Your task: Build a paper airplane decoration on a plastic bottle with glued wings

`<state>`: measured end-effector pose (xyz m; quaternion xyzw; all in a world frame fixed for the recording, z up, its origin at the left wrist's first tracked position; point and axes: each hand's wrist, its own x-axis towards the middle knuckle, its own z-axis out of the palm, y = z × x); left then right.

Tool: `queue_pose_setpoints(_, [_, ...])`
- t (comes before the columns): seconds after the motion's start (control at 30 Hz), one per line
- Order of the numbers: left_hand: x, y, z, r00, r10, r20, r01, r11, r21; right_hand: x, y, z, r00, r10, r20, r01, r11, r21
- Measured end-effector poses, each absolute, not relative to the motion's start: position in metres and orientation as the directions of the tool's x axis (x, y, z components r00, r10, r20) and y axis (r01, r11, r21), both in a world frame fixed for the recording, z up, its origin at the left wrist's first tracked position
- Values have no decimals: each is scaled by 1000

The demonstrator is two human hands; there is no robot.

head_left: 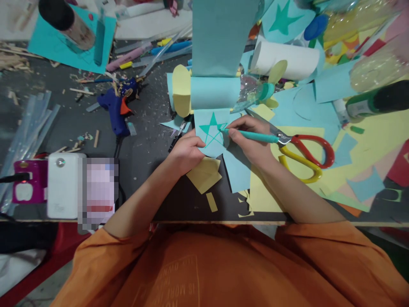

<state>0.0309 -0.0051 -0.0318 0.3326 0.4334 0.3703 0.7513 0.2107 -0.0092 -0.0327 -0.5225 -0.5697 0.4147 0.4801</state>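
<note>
My right hand (251, 138) grips a teal marker (258, 136), its tip on a star (211, 123) drawn on a light blue paper wing (211, 147). The star's upper points are coloured in green; lower down only outlines show. With thumb on top, my left hand (187, 151) pinches the left edge of that wing. The wing joins a paper-wrapped plastic bottle (215, 93) made up like a plane, with a second wing (223, 38) reaching away from me and yellow paper pieces (181, 91) at its tail. Scissors (306, 153) with red and yellow handles lie right of my right hand.
A blue glue gun (116, 108) lies left among wood scraps. Nearer are a white power bank (65, 185) and a blurred-out phone (99, 189). Coloured paper sheets (297, 196), a white roll (286, 59) and a dark-capped bottle (377, 100) crowd the right.
</note>
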Motion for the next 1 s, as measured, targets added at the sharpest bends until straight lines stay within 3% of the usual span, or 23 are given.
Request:
queue_pose_setpoints(0.3, [29, -6, -28, 282, 865, -416, -189, 475, 859, 214, -8, -36, 76, 987, 141, 209, 123, -970])
queue_pose_setpoints(0.63, [30, -5, -33, 349, 847, -400, -300, 506, 809, 211, -11, -32, 15, 990, 143, 187, 137, -973])
queue_pose_setpoints(1.0, [30, -12, -22, 219, 890, -400, -124, 432, 893, 213, -9, -35, 91, 986, 138, 237, 113, -965])
